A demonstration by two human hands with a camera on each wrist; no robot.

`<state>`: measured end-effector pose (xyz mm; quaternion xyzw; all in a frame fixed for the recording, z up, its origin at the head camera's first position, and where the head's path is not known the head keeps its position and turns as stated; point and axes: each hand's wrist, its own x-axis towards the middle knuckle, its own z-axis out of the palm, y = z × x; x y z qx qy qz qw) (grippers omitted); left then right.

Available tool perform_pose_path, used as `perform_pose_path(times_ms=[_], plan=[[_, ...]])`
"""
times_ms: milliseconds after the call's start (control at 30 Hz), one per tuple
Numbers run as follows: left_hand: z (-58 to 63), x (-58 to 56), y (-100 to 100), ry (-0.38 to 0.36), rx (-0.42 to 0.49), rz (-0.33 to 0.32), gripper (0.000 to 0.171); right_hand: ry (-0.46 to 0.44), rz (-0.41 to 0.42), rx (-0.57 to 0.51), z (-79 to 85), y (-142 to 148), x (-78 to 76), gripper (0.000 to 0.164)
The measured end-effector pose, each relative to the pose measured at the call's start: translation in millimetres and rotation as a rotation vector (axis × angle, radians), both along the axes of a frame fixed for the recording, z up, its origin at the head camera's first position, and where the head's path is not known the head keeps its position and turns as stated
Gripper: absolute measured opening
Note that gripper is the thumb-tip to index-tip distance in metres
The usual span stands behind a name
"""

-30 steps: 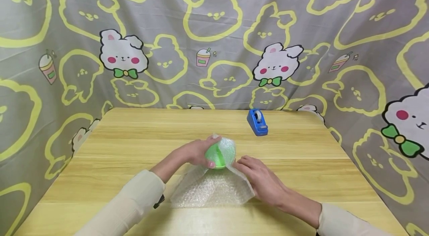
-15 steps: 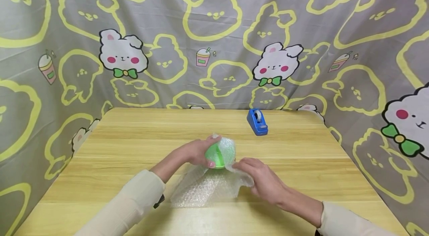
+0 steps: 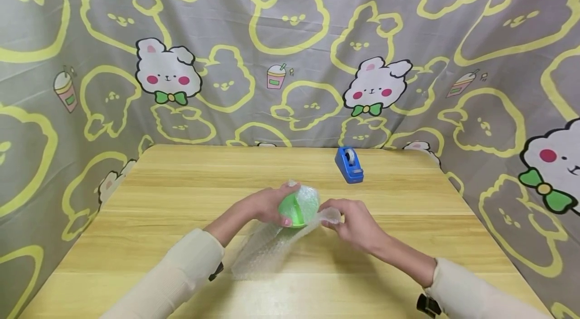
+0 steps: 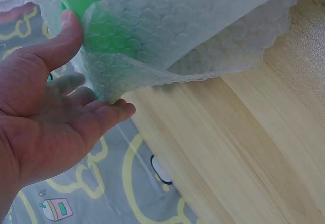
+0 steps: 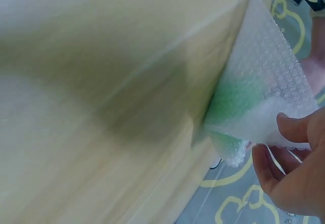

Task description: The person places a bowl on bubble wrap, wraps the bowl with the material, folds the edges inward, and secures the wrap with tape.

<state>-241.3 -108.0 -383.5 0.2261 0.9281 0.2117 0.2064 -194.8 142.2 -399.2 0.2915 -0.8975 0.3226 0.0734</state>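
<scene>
The left hand (image 3: pixel 271 206) grips the green thing (image 3: pixel 297 216) from nine o'clock in the head view; the right hand (image 3: pixel 358 226), between three and four o'clock, pinches a free edge of the bubble wrap (image 3: pixel 260 253). The green thing is partly wrapped, over the table (image 3: pixel 181 173), with loose wrap toward seven or eight o'clock.

In the left wrist view, the thumb lies at the green edge, toward eleven o'clock. This thing looks smooth, perhaps light, stiff plastic, somewhat slippery; I would hold it around its body, through the wrap.

In the right wrist view, toward four o'clock, the wrap seems soft and very light: a gentle edge pinch should be enough.
</scene>
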Motion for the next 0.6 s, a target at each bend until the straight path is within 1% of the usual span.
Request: perform_pose_path(times_ms=[100,167,367,467,600], plan=[[0.4,0.0,1,-0.007,0.0,0.007,0.095,-0.084,-0.029,-0.033,3.9,-1,-4.3,0.022],[0.3,-0.1,1,-0.008,-0.003,0.009,0.095,-0.125,-0.038,-0.059,5.8,-1,-7.0,0.021],[-0.7,-0.4,1,0.003,0.002,0.007,0.095,-0.216,-0.025,-0.122,8.7,-3,-15.7,0.024],[-1.4,-0.7,1,0.009,0.003,0.003,0.095,-0.275,-0.051,-0.156,9.4,-7,-21.1,0.023],[-1.7,-1.4,1,0.019,0.008,0.007,0.094,-0.301,-0.106,-0.179,8.8,-13,-29.5,0.016]])
